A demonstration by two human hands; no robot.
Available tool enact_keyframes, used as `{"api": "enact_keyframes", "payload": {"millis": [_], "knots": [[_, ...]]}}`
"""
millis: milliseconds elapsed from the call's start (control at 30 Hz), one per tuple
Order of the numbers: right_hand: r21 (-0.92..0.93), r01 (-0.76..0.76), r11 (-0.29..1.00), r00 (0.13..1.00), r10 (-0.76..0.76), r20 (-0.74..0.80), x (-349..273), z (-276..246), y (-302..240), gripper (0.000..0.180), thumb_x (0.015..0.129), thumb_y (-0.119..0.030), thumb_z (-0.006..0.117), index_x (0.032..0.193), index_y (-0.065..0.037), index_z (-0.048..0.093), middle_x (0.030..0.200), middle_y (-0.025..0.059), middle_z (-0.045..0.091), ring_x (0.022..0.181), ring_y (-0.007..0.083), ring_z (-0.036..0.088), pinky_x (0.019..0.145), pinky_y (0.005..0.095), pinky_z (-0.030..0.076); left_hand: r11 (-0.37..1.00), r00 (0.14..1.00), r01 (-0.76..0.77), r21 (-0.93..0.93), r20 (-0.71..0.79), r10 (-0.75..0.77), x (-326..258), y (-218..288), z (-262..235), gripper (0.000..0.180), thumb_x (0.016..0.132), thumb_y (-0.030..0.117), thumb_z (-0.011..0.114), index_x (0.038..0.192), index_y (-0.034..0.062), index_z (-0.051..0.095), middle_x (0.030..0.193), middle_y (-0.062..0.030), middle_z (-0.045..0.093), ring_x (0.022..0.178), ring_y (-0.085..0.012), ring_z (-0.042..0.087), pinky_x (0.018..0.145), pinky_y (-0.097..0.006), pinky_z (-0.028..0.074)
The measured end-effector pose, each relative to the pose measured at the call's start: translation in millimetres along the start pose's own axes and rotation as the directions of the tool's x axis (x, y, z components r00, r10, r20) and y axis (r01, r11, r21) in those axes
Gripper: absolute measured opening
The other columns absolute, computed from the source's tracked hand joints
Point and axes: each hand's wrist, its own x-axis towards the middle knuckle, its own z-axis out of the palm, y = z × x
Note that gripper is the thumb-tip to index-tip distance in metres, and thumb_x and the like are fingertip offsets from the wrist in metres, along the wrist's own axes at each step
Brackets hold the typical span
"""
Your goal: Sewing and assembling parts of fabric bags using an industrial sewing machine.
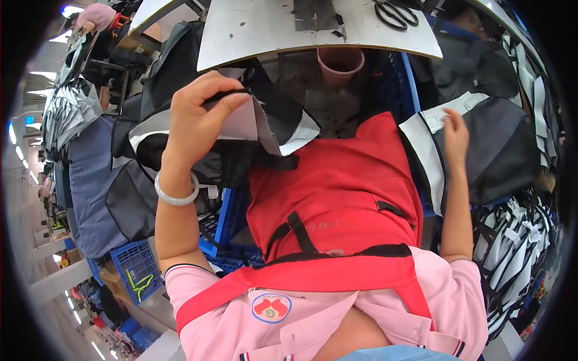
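Observation:
My left hand point(201, 114) is closed, thumb and fingers pinching the black edge of a black-and-white fabric piece point(292, 129). That piece hangs down beside my lap, its light grey inner face partly showing. My right hand point(456, 137) is raised at the right, over a black fabric panel point(497, 153) with a white border strip point(424, 141). Its fingers are loosely bent, with nothing visible in them. A red apron point(337, 192) covers my lap between the two hands.
Ahead stands a white table point(259, 36) with black-handled scissors point(397, 13). A pink bucket point(341, 65) is below it. Blue crates point(137, 271) stand at the left. Stacked black-and-white pieces point(512, 253) lie at the right, and grey-blue fabric point(93, 186) hangs at the left.

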Motion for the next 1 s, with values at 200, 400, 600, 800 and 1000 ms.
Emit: {"api": "enact_keyframes", "payload": {"millis": [200, 400, 600, 800, 1000], "knots": [[0.153, -0.764, 0.627, 0.405, 0.281, 0.870, -78.5, 181.4, -44.6, 0.042, 0.100, -0.026, 0.054, 0.128, 0.004, 0.052, 0.115, 0.0175, 0.061, 0.095, 0.0222, 0.066, 0.082, 0.0320, 0.055, 0.984, 0.981, -0.140, 0.111, 0.153, 0.122, -46.9, 52.9, 8.2, 0.015, 0.073, 0.007, 0.077, 0.082, 0.0028, 0.066, 0.074, -0.0110, 0.060, 0.065, -0.0295, 0.058, 0.058, -0.036, 0.047], [0.060, -0.978, 0.200, 0.126, 0.336, 0.933, -108.4, 292.0, -32.9, 0.051, 0.096, -0.031, 0.062, 0.127, 0.008, 0.048, 0.119, 0.0166, 0.061, 0.101, 0.0279, 0.063, 0.088, 0.0451, 0.054, 0.928, 0.828, 0.261, -0.266, 0.556, -0.074, -127.2, 79.1, 36.6, 0.011, 0.081, 0.007, 0.073, 0.088, 0.0002, 0.068, 0.078, -0.0117, 0.062, 0.070, -0.0264, 0.062, 0.062, -0.033, 0.049], [0.355, -0.383, 0.853, 0.768, 0.080, 0.635, -88.9, 284.9, -87.3, 0.033, 0.080, -0.005, 0.061, 0.111, 0.005, 0.058, 0.102, 0.0212, 0.066, 0.089, 0.0315, 0.066, 0.081, 0.0381, 0.050, 0.400, 0.469, 0.873, -0.279, 0.706, -0.530, -221.9, 7.7, 83.1, 0.016, 0.090, 0.014, 0.070, 0.097, -0.0003, 0.068, 0.087, 0.0035, 0.064, 0.079, -0.0043, 0.054, 0.068, -0.023, 0.046], [0.330, 0.113, 0.937, 0.750, -0.299, 0.591, -118.8, 241.7, -110.5, 0.018, 0.085, -0.011, 0.060, 0.083, 0.006, 0.056, 0.077, 0.0245, 0.056, 0.071, 0.0380, 0.058, 0.067, 0.0441, 0.044, 0.731, 0.473, 0.682, 0.025, 0.747, -0.467, -159.0, 5.6, 44.0, 0.043, 0.100, 0.037, 0.053, 0.089, -0.0016, 0.068, 0.080, -0.0124, 0.065, 0.073, -0.0230, 0.062, 0.071, -0.037, 0.050], [0.536, -0.092, 0.839, 0.836, -0.228, 0.499, -74.4, 237.8, -165.8, 0.022, 0.091, -0.011, 0.060, 0.075, 0.003, 0.052, 0.065, 0.0052, 0.045, 0.064, 0.0094, 0.042, 0.055, 0.0305, 0.038, 0.984, 0.979, 0.054, 0.172, 0.187, -0.087, -49.3, -48.3, 44.5, 0.015, 0.089, 0.014, 0.060, 0.093, 0.0017, 0.067, 0.090, -0.0159, 0.065, 0.089, -0.0352, 0.063, 0.077, -0.041, 0.050]]}}
